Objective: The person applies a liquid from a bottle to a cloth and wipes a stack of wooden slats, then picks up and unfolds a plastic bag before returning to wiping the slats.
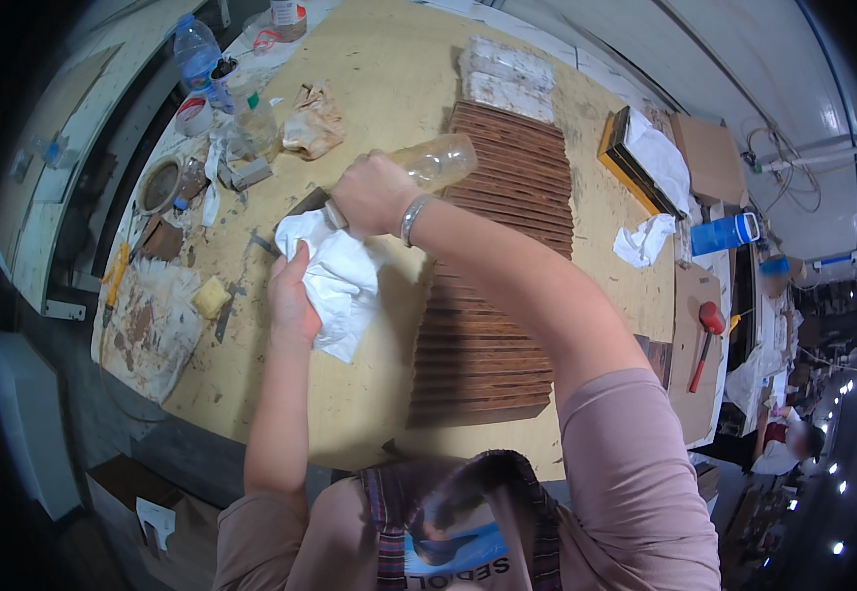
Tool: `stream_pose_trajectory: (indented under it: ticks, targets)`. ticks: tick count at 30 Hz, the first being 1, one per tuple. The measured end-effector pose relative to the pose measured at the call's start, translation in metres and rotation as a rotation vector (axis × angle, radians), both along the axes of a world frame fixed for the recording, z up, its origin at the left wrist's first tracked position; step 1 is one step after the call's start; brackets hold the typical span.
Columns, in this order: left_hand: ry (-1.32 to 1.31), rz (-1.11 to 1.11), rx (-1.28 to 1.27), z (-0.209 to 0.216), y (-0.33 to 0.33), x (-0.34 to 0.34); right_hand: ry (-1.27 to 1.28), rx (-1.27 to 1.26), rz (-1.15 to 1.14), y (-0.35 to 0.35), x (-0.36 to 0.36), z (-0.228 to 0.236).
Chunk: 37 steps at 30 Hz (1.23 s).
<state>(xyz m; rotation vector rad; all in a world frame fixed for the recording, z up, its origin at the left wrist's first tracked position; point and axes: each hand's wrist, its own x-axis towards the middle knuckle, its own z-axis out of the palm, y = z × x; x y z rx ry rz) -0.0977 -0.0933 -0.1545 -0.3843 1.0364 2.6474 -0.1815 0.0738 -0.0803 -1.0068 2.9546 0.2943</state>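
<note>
My right hand (377,192) is wrapped round a clear plastic bottle (438,163) that lies nearly level, its base to the right. The bottle's neck end points down-left at a crumpled white cloth (340,281) and seems to touch it; my fingers hide part of it. From the left, my left hand (293,295) grips the cloth, which hangs in loose folds above the table. Beside the cloth, to the right, lies a long row of dark brown wooden strips (487,335) with grooves between them.
The worktable (389,59) is stained. At the left are a jar (160,187), a large bottle (197,54), a yellow sponge (211,297) and a stained rag (313,123). To the right lie a crumpled white sheet (645,240), a blue bottle (724,234) and a red-headed mallet (710,320).
</note>
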Motion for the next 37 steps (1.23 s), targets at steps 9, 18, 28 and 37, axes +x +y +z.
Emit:
stream_pose_trajectory:
  ticks: [9, 18, 28, 37]
  targets:
    - [0.2, -0.034, -0.017, 0.03, -0.007, -0.015, 0.049, -1.006, -0.309, 0.004, -0.023, -0.016]
    - [0.133, -0.25, -0.217, 0.031, 0.066, 0.003, 0.001, -1.137, -0.266, 0.108, 0.003, -0.048]
    - [1.475, -0.904, -1.539, 0.019, 0.302, -0.024, 0.153, -0.878, -0.926, 0.316, 0.107, -0.123]
    - [1.238, -0.781, -1.865, -0.006, 0.236, -0.025, 0.138, -1.14, -0.966, 0.31, 0.118, -0.128]
